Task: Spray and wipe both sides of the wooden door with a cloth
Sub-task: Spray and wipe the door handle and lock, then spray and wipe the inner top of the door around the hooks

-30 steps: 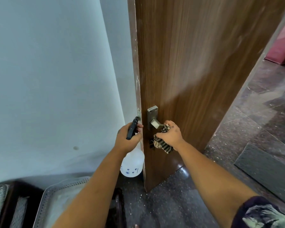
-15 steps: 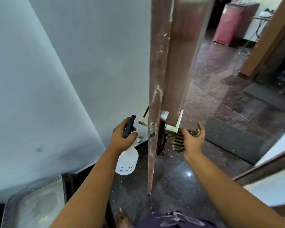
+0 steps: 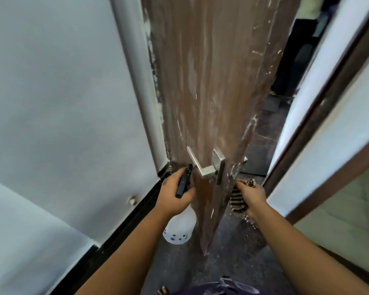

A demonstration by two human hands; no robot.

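Observation:
The wooden door (image 3: pixel 211 81) stands ajar in front of me, its brown face streaked with white marks and its free edge toward me. A silver lever handle (image 3: pixel 202 167) sticks out on this face. My left hand (image 3: pixel 175 196) grips a white spray bottle (image 3: pixel 180 228) by its black trigger head, just left of the handle. My right hand (image 3: pixel 251 195) holds a striped cloth (image 3: pixel 238 201) on the far side of the door's edge, below the other lever.
A pale wall (image 3: pixel 62 103) with a black skirting runs along the left. A dark door frame (image 3: pixel 320 116) and white wall bound the right. Dark speckled floor (image 3: pixel 239 258) lies below. My bare foot (image 3: pixel 162 291) shows at the bottom edge.
The door has swung, so its streaked face now shows instead of its edge. Both hands keep the bottle and the cloth near the handles.

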